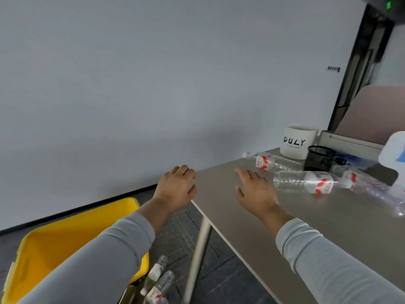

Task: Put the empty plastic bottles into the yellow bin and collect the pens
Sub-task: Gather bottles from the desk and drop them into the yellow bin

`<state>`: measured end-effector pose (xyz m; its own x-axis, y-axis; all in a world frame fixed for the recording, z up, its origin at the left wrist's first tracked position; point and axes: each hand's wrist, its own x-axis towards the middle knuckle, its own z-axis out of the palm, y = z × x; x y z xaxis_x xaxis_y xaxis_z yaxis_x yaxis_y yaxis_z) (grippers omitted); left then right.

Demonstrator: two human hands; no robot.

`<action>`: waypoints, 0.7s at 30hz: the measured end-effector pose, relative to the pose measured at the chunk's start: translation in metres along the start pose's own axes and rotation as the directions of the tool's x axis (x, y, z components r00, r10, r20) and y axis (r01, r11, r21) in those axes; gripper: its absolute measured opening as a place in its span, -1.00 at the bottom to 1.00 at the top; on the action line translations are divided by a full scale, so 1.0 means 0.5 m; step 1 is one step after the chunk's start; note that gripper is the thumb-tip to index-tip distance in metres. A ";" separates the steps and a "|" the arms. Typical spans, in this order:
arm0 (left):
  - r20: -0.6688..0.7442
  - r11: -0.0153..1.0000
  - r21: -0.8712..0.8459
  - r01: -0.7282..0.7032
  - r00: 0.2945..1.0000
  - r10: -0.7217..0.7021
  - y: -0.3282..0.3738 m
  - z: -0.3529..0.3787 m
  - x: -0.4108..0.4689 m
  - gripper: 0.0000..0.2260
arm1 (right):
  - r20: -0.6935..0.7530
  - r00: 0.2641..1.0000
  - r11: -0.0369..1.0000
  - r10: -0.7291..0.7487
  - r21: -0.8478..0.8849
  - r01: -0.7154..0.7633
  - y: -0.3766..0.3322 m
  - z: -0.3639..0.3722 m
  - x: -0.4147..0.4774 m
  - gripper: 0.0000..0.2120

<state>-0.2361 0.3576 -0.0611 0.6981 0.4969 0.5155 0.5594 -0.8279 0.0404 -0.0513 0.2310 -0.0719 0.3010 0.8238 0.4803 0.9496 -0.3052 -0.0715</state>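
Several clear plastic bottles with red-and-white labels lie on the grey table (252,216): one near my right hand (306,182), one behind it (271,162), another at the right (359,179). My right hand (254,189) hovers open over the table, just left of the nearest bottle. Palm down and holding nothing, my left hand (177,185) is open at the table's left edge. The yellow bin (72,233) stands on the floor at lower left, partly hidden by my left sleeve. Two bottles (157,279) lie on the floor beside it. No pens are visible.
A white mug marked DULY (295,141) and a black mesh cup (320,157) stand at the table's far side. A grey tray and a pink panel (372,110) are behind them. A white-and-blue object (394,148) is at the right edge. A table leg (197,255) stands next to the floor bottles.
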 end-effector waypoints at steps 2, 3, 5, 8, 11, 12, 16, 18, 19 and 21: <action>-0.003 0.997 -0.035 -0.063 0.998 0.063 0.059 0.020 0.025 -0.73 | -0.007 0.998 0.998 0.065 -0.009 -0.065 0.057 -0.019 -0.034 -0.54; 0.001 0.995 -0.053 -0.082 0.997 0.083 0.089 0.030 0.036 -0.73 | -0.007 0.995 0.995 0.095 -0.024 -0.095 0.085 -0.027 -0.051 -0.54; 0.006 0.989 -0.086 -0.119 0.993 0.120 0.148 0.052 0.055 -0.73 | -0.012 0.987 0.985 0.162 -0.050 -0.163 0.139 -0.042 -0.086 -0.55; -0.011 0.972 -0.120 -0.199 0.980 0.200 0.237 0.090 0.079 -0.73 | -0.011 0.962 0.960 0.274 -0.055 -0.274 0.214 -0.055 -0.142 -0.57; 0.004 0.953 -0.111 -0.280 0.959 0.283 0.312 0.131 0.097 -0.69 | -0.020 0.933 0.931 0.360 -0.062 -0.361 0.277 -0.065 -0.191 -0.57; 0.002 0.947 -0.102 -0.305 0.952 0.306 0.332 0.143 0.103 -0.68 | -0.037 0.922 0.921 0.384 -0.057 -0.386 0.294 -0.070 -0.203 -0.58; -0.012 0.925 -0.085 -0.371 0.929 0.371 0.398 0.179 0.127 -0.64 | -0.082 0.894 0.894 0.440 -0.053 -0.444 0.347 -0.088 -0.231 -0.60; -0.005 0.916 -0.079 -0.392 0.919 0.393 0.424 0.190 0.140 -0.58 | -0.079 0.883 0.883 0.462 -0.055 -0.467 0.367 -0.092 -0.240 -0.59; 0.003 0.913 -0.075 -0.401 0.915 0.403 0.436 0.195 0.149 -0.54 | -0.082 0.876 0.876 0.474 -0.057 -0.479 0.377 -0.095 -0.244 -0.59; 0.037 0.912 -0.055 -0.406 0.912 0.408 0.453 0.203 0.175 -0.44 | -0.091 0.866 0.865 0.491 -0.065 -0.497 0.395 -0.097 -0.249 -0.59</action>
<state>-0.0028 0.2402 -0.0938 0.8816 0.1254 0.4549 0.2027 -0.9712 -0.1252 0.0944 0.0449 -0.1036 0.7193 0.5204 0.4602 0.6660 -0.7051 -0.2437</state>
